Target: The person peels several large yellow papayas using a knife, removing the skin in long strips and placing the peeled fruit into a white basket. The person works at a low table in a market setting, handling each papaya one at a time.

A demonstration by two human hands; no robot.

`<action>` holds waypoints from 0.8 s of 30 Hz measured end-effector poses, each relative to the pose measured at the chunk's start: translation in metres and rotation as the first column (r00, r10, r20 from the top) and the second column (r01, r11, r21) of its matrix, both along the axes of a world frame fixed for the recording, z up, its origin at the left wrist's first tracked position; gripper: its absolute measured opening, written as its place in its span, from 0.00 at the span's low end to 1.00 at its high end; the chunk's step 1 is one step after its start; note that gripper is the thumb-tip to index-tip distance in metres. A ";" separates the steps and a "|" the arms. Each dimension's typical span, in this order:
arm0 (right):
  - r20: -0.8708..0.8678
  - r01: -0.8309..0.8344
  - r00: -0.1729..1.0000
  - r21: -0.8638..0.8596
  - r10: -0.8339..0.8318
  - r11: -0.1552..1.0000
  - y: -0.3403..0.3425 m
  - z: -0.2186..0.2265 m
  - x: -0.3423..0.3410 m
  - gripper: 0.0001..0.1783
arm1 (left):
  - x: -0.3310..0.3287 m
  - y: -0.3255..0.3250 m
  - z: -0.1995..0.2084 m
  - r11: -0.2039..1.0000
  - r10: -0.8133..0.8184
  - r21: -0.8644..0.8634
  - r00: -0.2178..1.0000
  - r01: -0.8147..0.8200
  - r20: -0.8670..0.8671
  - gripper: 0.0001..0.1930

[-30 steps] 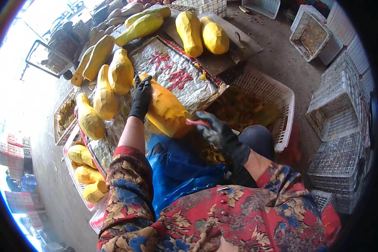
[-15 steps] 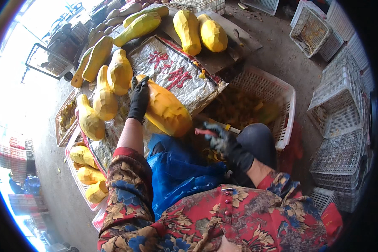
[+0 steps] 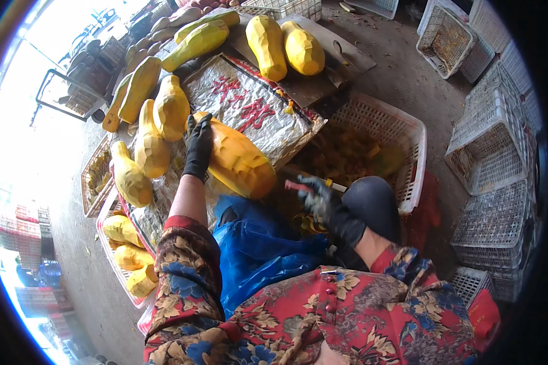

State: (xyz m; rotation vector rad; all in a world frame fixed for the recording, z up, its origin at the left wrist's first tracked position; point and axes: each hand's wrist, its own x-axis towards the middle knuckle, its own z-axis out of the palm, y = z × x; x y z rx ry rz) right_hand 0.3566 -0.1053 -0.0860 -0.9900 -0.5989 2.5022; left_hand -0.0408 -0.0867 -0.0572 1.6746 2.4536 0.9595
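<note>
My left hand (image 3: 199, 145), in a dark glove, is wrapped over the narrow end of a large peeled pumpkin (image 3: 240, 159). The pumpkin is long and orange, with flat cut facets, and slants toward me at the edge of the work surface. Its thick end hangs just above the blue plastic apron (image 3: 256, 249) on my lap. My right hand (image 3: 323, 201), gloved too, is closed around a red-handled tool (image 3: 297, 186), apart from the pumpkin on its right. The tool's working end cannot be made out.
Several peeled pumpkins (image 3: 152, 143) line the left side of a printed white sack (image 3: 237, 91); more lie at the back. A crate of peelings (image 3: 417, 158) stands beyond my right knee. Another crate (image 3: 112, 243) at left holds peeled pumpkins. Stacked crates (image 3: 490, 213) are along the right.
The view has shifted slightly. My right hand with the red-handled tool remains right of the pumpkin, its handle now tilted a little differently. My left hand keeps its hold.
</note>
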 end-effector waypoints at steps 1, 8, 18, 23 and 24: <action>-0.069 0.052 0.996 0.005 -0.051 0.999 0.015 0.002 -0.008 0.17 | -0.002 -0.001 0.001 0.999 -0.038 0.019 0.998 0.039 -0.041 0.20; -0.246 0.110 0.967 0.178 -0.064 0.978 0.022 -0.016 -0.100 0.14 | 0.018 -0.012 0.006 0.946 0.037 0.168 0.611 -0.275 0.791 0.43; -0.268 0.196 0.947 0.042 -0.178 0.980 0.028 0.039 -0.130 0.16 | 0.045 -0.036 0.019 0.953 -0.192 0.180 -0.026 -0.244 0.981 0.34; -0.372 0.278 0.924 0.505 -0.084 0.817 0.058 0.034 -0.118 0.21 | 0.055 -0.031 -0.017 0.861 -0.452 0.380 -0.166 -0.339 0.877 0.31; -0.548 0.223 0.831 0.172 -0.095 0.959 0.065 0.029 -0.116 0.25 | 0.047 -0.024 -0.016 0.880 -0.336 0.335 0.056 -0.337 0.940 0.31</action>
